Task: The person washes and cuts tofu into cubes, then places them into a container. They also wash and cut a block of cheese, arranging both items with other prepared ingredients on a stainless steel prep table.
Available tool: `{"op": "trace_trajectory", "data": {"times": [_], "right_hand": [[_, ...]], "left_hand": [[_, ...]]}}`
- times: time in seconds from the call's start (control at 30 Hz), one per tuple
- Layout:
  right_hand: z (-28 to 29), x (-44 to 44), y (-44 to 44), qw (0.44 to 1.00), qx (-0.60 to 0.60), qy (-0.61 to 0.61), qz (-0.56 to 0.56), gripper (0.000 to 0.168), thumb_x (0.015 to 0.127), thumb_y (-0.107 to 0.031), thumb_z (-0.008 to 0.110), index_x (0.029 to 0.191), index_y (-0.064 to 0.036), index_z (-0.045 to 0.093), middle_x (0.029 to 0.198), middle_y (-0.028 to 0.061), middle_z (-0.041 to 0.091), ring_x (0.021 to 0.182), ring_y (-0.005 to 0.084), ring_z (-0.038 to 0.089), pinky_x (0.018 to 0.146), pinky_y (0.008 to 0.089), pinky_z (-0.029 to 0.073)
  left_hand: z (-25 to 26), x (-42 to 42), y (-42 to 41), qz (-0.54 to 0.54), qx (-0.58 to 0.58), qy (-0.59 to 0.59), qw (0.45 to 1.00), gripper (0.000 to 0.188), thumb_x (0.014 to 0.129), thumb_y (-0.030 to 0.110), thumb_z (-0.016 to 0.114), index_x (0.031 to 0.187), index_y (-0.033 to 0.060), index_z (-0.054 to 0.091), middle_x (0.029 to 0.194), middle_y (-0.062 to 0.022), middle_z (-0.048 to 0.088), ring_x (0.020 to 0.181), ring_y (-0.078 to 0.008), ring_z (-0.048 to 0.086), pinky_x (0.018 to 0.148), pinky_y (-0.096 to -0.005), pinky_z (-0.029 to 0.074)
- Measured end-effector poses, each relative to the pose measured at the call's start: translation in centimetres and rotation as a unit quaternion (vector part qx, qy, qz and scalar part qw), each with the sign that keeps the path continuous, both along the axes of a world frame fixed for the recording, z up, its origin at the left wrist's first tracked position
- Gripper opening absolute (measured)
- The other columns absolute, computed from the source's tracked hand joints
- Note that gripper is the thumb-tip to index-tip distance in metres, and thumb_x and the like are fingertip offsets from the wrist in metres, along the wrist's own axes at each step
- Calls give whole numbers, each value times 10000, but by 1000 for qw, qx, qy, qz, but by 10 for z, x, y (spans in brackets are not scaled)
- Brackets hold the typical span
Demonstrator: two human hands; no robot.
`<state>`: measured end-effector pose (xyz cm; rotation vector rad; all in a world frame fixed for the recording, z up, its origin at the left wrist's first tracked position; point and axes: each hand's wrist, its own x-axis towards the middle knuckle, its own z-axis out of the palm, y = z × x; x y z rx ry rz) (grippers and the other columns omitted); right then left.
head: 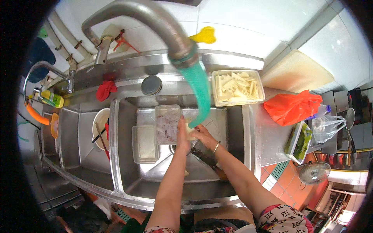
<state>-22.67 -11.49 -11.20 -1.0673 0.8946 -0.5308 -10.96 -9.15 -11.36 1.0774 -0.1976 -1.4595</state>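
Over the right-hand sink basin, my left hand (pixel 183 135) and my right hand (pixel 206 137) hold a pale, whitish food piece (pixel 191 134) between them. It looks like a bamboo shoot, though my fingers partly cover it. The end of a green mesh hose (pixel 196 93) hangs down from the steel faucet (pixel 140 10) right at the piece. Beside my left hand is a clear plastic tub (pixel 168 123) of translucent whitish pieces. Another clear container (pixel 144 144) sits to its left, lower in the basin. My right wrist wears a bracelet.
A tub of pale cut slices (pixel 239 87) stands on the back right rim. A black round lid (pixel 151 85) and red cloth (pixel 106 90) lie along the ledge. The left basin holds a white bucket (pixel 97 122) with utensils. Rightward are a red plastic bag (pixel 293 106) and a container of greens (pixel 298 142).
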Motion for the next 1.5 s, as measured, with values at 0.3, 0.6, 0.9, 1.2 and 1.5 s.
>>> {"op": "trace_trajectory", "data": {"times": [0.3,0.6,0.9,1.2,1.5], "right_hand": [[35,4,-1,958,240,-129,-90,456,817,-256,540,1209,-75,394,1100,68,509,971,171,525,761,326,469],[8,26,-12,994,-19,81,-69,396,813,-359,550,952,12,566,901,70,598,774,152,552,664,284,443],[33,39,-6,981,126,-131,-70,364,862,-321,510,1036,-4,558,962,36,574,873,115,513,793,266,401],[16,27,-22,991,41,38,-125,356,832,-296,531,1021,4,564,958,74,591,836,135,542,719,268,432],[3,4,-8,966,59,1,-253,306,823,-301,533,892,-2,530,767,50,565,673,126,522,614,270,426]], "left_hand": [[-16,24,3,-13,21,-217,976,253,852,299,534,942,63,539,836,-8,565,725,-105,531,628,-257,438],[37,40,27,-131,79,-90,984,331,798,274,626,979,22,511,774,-61,581,599,-139,558,472,-258,449],[38,60,44,-154,17,-53,987,429,765,121,645,1129,26,440,945,-127,581,695,-195,616,578,-264,514],[46,33,18,-198,72,-171,962,293,862,287,512,1042,57,492,715,-74,577,506,-130,573,371,-210,407],[38,10,5,-229,-22,-537,812,277,822,266,558,1021,73,560,906,-102,619,793,-222,604,695,-337,457]]}}
